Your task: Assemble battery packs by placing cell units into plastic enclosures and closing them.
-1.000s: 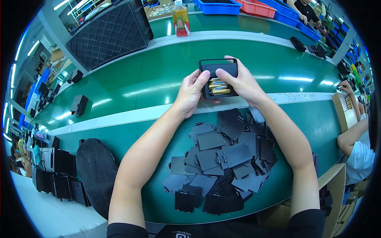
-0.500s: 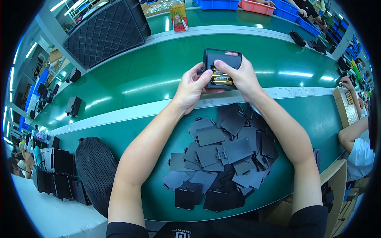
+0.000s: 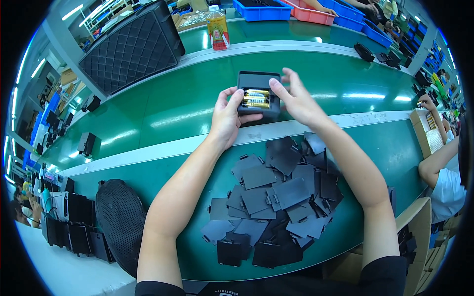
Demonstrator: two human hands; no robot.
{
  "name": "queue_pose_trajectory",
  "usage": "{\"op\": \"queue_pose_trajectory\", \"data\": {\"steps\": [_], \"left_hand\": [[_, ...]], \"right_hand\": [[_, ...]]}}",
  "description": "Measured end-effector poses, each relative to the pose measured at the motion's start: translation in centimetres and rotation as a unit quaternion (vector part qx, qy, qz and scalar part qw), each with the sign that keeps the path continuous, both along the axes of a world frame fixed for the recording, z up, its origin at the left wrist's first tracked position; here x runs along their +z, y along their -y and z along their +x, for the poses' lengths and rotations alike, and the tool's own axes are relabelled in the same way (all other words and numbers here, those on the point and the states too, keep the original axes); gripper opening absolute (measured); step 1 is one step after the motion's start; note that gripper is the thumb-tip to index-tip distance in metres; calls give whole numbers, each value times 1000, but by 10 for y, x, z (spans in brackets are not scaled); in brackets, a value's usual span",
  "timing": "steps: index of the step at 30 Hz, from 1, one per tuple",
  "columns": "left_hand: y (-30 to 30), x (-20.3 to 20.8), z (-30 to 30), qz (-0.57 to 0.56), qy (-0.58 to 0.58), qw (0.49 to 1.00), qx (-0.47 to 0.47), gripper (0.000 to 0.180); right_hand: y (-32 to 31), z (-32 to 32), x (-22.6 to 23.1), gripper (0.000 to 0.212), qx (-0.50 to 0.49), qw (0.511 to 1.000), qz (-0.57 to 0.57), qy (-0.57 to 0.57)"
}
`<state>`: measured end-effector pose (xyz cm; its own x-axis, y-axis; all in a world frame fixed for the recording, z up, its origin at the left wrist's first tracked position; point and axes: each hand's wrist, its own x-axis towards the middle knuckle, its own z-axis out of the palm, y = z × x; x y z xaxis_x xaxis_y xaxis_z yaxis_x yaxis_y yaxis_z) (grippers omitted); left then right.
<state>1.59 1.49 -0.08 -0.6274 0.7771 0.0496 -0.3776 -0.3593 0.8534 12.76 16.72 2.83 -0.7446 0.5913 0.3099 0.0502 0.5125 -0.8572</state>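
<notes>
Black panels (image 3: 289, 192) are lying heaped on the bench (image 3: 195, 256) close in, while beyond them the left hand (image 3: 224, 116) is gripping a black case (image 3: 254, 80) by its left edge, held up over the pale rail (image 3: 296, 127). Unlike half a second ago, the right hand (image 3: 301, 101) is opening, fingers spread clear and thumb staying by the right edge, so the gold batteries (image 3: 256, 97) are showing more fully, seated uncovered in the case, while a drink bottle (image 3: 217, 29) is standing farther off
</notes>
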Motion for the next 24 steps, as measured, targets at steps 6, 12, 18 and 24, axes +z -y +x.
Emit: {"op": "queue_pose_trajectory", "data": {"steps": [6,12,18,24], "left_hand": [[2,-3,-10,16,56,995,84,35],[1,1,-9,-14,53,996,76,25],[-2,0,-9,-68,54,992,92,22],[2,10,-6,-124,0,990,68,22]], "right_hand": [[23,46,69,50,256,850,323,328],[30,50,57,50,315,776,410,361],[23,48,45,38,365,790,391,298],[7,37,57,25,432,827,241,266]]}}
